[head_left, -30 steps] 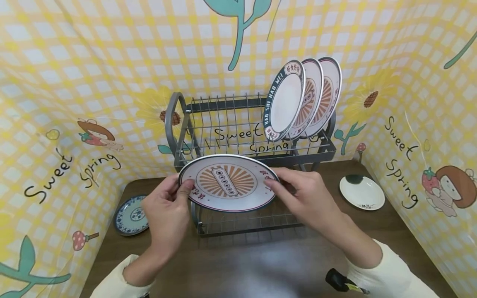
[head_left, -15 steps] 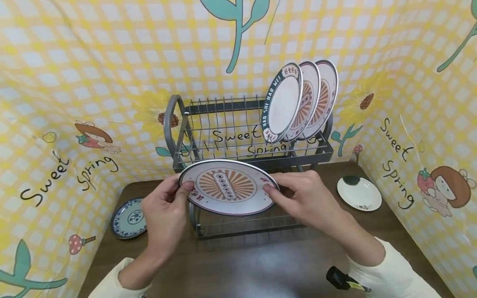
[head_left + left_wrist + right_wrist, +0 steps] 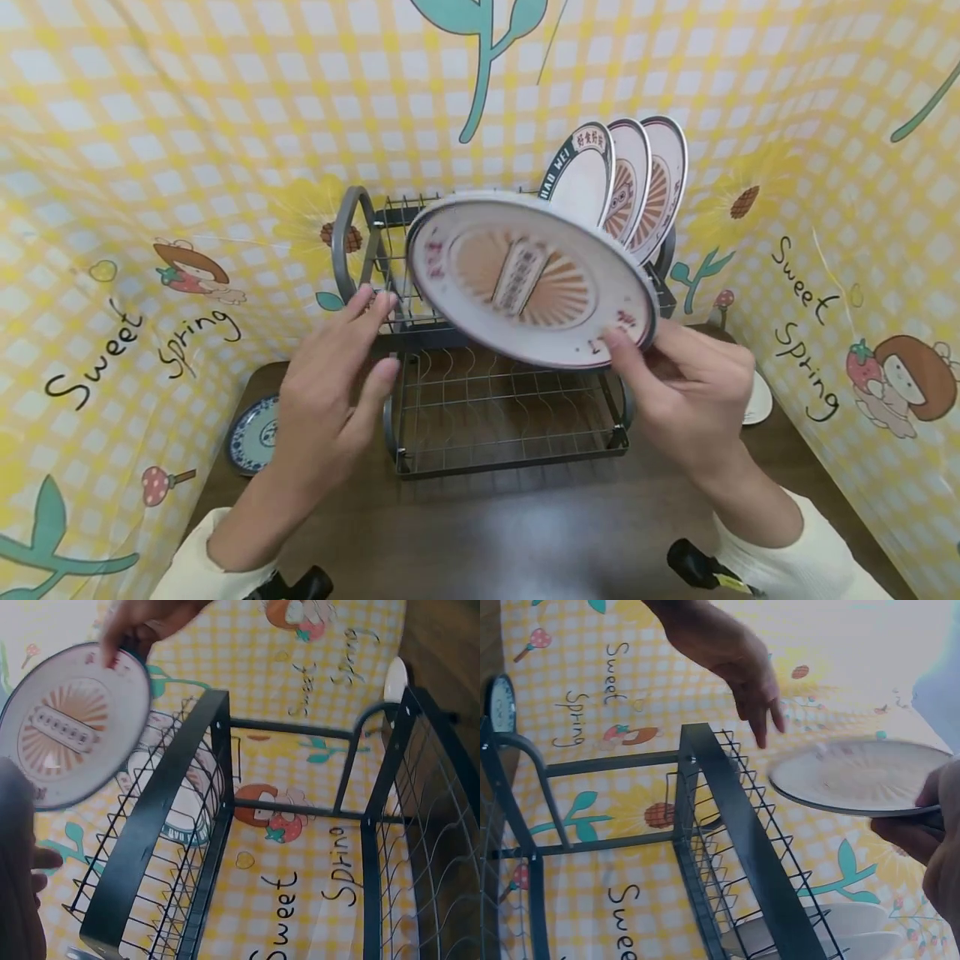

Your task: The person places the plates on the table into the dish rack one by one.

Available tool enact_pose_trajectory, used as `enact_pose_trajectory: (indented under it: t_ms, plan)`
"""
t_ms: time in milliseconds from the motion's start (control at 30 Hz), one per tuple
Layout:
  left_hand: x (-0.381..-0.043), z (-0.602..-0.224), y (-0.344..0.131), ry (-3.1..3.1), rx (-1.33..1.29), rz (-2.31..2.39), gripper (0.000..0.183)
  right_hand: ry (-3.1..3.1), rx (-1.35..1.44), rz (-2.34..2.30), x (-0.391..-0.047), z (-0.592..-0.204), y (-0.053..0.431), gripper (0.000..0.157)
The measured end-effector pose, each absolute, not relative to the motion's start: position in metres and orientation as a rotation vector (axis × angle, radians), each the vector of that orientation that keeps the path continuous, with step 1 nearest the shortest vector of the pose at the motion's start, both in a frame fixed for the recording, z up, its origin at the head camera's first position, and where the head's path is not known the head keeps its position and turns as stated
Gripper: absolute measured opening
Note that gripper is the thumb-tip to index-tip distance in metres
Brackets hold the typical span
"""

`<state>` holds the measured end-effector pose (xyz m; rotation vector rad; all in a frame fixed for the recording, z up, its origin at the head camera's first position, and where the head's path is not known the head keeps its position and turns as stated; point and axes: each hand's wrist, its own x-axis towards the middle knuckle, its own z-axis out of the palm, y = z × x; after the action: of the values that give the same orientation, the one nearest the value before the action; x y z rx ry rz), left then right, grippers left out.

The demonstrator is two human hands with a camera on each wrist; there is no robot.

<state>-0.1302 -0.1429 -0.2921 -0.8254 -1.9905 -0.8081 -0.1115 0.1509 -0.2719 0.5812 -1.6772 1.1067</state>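
A white plate with an orange sunburst print is tilted in front of the upper tier of a grey wire dish rack. My right hand pinches its right rim, thumb on the face and fingers behind. My left hand is off the plate, fingers extended, near the rack's left end; the right wrist view shows a gap between that hand and the plate. Several plates stand upright at the right of the upper tier, the front one with a green lettered rim. The held plate covers their lower parts.
On the brown table, a blue-patterned plate lies left of the rack. A white plate lies at the right, partly hidden by my right hand. Yellow checked cloth walls in the back and sides.
The sunburst plate has risen and shifted right in my right hand, from below the upper tier to in front of it. My left hand has let go of its left rim.
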Motion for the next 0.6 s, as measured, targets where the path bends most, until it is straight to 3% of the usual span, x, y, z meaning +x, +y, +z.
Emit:
enact_pose_trajectory:
  t_ms: [233, 600]
  plan:
    - [-0.143, -0.302, -0.141, -2.207, -0.76, -0.564, 0.053, -1.307, 0.377, 1.115, -0.12, -0.261, 0.139, 0.018]
    - [-0.158, -0.304, -0.139, -2.133, -0.83, -0.379, 0.053, -1.256, 0.279, 0.915, -0.141, -0.242, 0.122, 0.017]
